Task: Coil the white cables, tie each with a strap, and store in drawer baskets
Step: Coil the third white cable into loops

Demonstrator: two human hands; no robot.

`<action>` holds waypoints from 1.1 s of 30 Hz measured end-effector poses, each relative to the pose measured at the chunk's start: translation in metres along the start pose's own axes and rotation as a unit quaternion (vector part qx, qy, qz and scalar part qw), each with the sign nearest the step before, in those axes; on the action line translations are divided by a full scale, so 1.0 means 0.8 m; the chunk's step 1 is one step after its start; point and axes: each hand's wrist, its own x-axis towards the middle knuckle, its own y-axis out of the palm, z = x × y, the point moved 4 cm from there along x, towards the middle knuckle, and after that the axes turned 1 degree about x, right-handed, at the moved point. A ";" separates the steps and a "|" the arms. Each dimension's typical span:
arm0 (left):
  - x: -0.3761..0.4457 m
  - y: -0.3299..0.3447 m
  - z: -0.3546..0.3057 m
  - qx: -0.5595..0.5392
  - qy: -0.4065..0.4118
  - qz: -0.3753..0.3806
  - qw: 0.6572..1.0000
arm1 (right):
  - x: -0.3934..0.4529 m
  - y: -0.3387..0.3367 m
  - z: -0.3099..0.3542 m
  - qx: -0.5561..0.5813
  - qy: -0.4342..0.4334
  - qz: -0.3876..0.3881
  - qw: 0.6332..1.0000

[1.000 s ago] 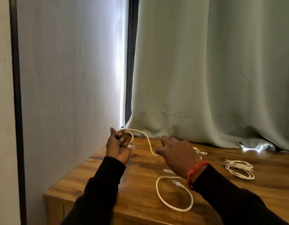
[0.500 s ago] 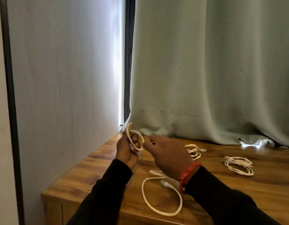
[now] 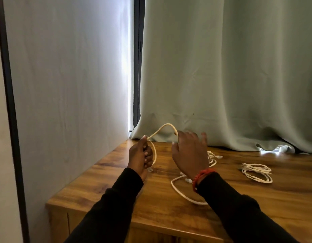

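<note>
My left hand (image 3: 140, 157) grips a loop of the white cable (image 3: 164, 126) above the left part of the wooden cabinet top (image 3: 116, 181). From that fist the cable arches up and over to my right hand (image 3: 188, 152), which pinches it near the curtain. The slack of the same cable lies in a loop on the wood under my right wrist. A coiled white cable (image 3: 256, 172) lies to the right. Another loose white cable (image 3: 213, 157) shows partly behind my right hand.
A pale green curtain (image 3: 221, 76) hangs down onto the back of the cabinet top. A grey wall panel (image 3: 64, 85) closes off the left side. The cabinet's front edge (image 3: 151, 227) runs below my forearms.
My right hand has drawn away from my left hand, to the right and up, pulling a new arch of cable between them. The left hand keeps its small loop.
</note>
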 end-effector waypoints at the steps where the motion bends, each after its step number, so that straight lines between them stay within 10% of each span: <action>1: -0.001 0.002 0.001 0.007 0.000 0.005 1.000 | -0.003 -0.004 0.008 0.061 -0.025 -0.045 0.997; 6: -0.003 0.002 0.007 -0.027 -0.030 0.031 0.999 | -0.017 -0.007 0.002 0.158 -0.042 -0.166 0.973; 17: 0.006 0.006 0.004 -0.199 -0.065 0.092 0.973 | -0.027 0.027 0.017 -0.141 -0.166 0.219 0.951; 27: -0.007 0.024 0.000 -0.051 -0.015 0.059 0.997 | -0.028 -0.001 0.058 -0.048 -0.405 0.095 0.908; 33: -0.012 0.032 0.009 0.112 0.023 0.069 0.991 | -0.025 -0.007 0.037 -0.011 -0.387 0.018 0.922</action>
